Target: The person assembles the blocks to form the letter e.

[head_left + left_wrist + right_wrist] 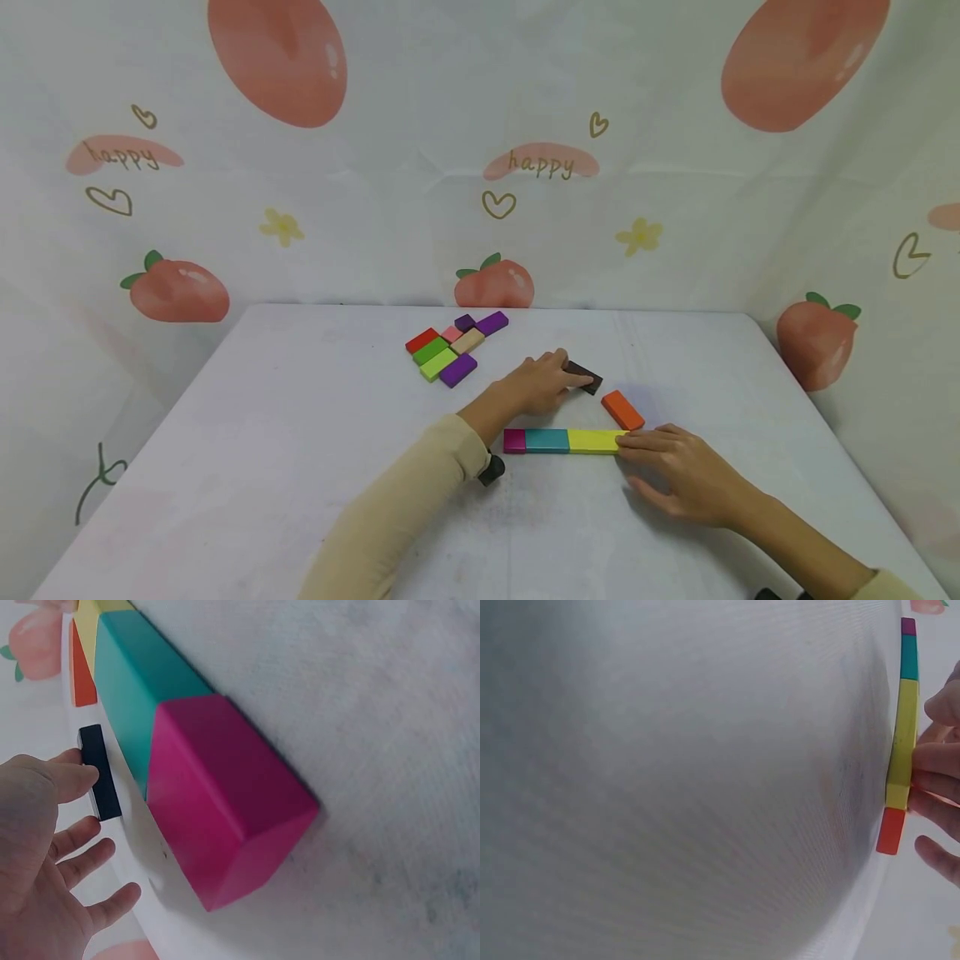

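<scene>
A straight row lies across the table: a magenta block (514, 441), a teal block (547, 441) and a yellow block (592, 442), end to end. Behind the row, my left hand (536, 385) pinches a small dark block (106, 787) between thumb and index finger, the other fingers spread loosely. My right hand (686, 475) touches the yellow block's right end with its fingertips, the fingers nearly straight and the thumb apart. An orange block (622, 410) lies slanted just behind that end, between the dark block and the right hand.
Farther back, left of centre, sits a cluster of flat blocks, among them a red block (422, 340), a lime block (438, 364), a beige block (468, 341) and a purple block (458, 370). A peach-printed white cloth (390, 217) hangs behind the table.
</scene>
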A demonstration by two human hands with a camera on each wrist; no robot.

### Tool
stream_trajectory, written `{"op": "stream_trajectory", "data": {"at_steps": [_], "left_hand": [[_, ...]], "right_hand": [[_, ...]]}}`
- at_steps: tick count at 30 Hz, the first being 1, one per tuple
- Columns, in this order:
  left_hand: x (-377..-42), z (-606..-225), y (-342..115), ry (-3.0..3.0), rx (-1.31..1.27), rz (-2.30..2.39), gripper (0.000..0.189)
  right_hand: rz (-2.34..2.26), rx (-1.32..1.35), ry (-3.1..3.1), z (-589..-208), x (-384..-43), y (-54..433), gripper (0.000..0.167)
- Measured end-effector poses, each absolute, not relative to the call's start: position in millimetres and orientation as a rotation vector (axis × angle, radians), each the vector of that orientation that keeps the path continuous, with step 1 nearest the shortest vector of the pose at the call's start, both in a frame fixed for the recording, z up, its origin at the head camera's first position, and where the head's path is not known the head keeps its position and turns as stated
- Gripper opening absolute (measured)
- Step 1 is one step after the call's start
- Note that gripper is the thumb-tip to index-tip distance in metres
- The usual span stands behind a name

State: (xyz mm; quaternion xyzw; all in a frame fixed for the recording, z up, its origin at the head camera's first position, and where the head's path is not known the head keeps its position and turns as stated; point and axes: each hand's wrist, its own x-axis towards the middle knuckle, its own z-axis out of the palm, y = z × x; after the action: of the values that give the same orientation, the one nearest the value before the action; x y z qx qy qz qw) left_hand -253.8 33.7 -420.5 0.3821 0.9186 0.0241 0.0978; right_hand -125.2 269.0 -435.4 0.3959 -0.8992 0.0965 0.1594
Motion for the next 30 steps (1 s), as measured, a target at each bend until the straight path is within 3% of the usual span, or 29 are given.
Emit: {"op": "stream_trajectory", "data": {"at_steps": [30], "left_hand": [[-245.6, -416.5, 39.2, 2.711, 1.151, 0.116, 0.047]], "right_hand": [[0.296, 1.161, -2.528, -437.9, -126.5, 271.4, 0.036]]}}
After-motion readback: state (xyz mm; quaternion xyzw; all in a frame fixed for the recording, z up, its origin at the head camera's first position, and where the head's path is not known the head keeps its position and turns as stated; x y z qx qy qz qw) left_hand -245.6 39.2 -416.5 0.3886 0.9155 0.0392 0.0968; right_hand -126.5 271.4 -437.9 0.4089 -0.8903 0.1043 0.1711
